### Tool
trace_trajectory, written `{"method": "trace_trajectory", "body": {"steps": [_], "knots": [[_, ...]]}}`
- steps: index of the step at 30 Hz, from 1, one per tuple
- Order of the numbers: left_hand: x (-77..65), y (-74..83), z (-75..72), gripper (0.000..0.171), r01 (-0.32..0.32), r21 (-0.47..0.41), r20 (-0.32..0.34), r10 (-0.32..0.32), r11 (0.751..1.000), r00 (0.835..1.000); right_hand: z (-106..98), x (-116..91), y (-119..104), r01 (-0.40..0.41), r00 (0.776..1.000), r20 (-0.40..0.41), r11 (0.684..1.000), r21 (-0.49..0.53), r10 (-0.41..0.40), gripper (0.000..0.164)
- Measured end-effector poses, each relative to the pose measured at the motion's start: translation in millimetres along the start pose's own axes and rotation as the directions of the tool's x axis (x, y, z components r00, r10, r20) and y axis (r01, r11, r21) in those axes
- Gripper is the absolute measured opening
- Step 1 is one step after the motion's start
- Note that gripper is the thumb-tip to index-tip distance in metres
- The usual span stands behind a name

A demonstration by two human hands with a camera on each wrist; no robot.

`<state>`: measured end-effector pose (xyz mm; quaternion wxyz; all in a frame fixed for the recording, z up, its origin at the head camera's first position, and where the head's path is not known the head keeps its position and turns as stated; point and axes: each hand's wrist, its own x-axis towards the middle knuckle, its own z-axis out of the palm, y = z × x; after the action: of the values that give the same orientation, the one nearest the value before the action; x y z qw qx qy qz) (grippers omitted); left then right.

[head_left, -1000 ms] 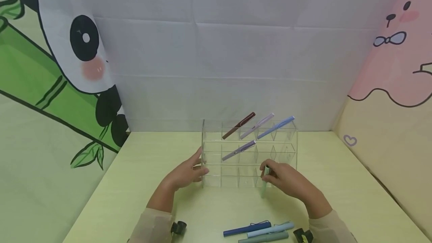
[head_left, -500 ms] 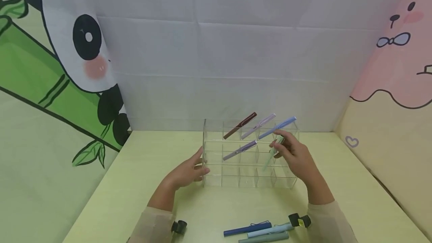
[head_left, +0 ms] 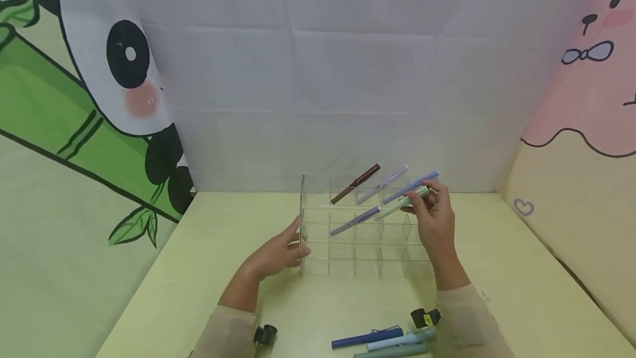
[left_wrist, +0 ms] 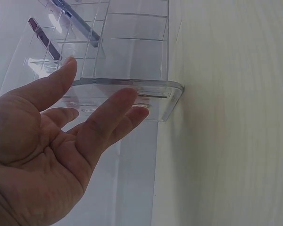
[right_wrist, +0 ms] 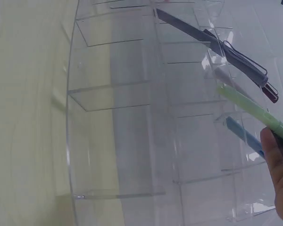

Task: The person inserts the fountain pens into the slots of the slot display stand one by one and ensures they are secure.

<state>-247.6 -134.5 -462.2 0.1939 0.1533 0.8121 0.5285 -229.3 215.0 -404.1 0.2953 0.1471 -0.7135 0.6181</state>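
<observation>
The right hand (head_left: 436,214) pinches a pale green pen (head_left: 397,205) near its upper end, the grip narrow around it. The pen slants over the middle row of a clear tiered rack (head_left: 343,253), its lower end pointing left; whether that end touches the rack is hard to tell through the transparent walls.

The left hand (head_left: 275,253) has a wide grip, thumb and fingers spread, and its fingertips rest at the rack's left side.

In the back row lean a brown pen (head_left: 355,184), a lilac pen (head_left: 382,185) and a blue pen (head_left: 410,187), the last just behind the green one. A grey-purple pen (head_left: 355,221) leans in the middle row.

In front of the rack, a navy pen (head_left: 365,340), a light blue pen (head_left: 397,341) and a grey-green pen (head_left: 391,351) lie close together on the desk (head_left: 521,275).
</observation>
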Motion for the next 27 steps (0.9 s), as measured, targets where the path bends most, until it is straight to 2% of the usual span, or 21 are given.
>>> {"method": "trace_trajectory", "body": {"steps": [7, 13, 27], "knots": [[-0.8, 2.3, 0.0, 0.093, 0.011, 0.007, -0.005, -0.011, 1.0, 1.0, 12, -5, 27, -0.08, 0.996, 0.033, 0.997, 0.008, 0.08, 0.042], [-0.9, 2.8, -1.5, 0.092, 0.006, 0.005, 0.006, -0.006, 1.0, 1.0, 20, -6, 29, -0.098, 0.993, 0.065, 0.995, 0.034, 0.096, 0.041], [-0.9, 2.1, -2.0, 0.092, 0.014, -0.002, 0.013, -0.014, 1.0, 1.0, 22, -7, 22, -0.164, 0.985, 0.057, 0.986, 0.043, 0.161, 0.04]]}}
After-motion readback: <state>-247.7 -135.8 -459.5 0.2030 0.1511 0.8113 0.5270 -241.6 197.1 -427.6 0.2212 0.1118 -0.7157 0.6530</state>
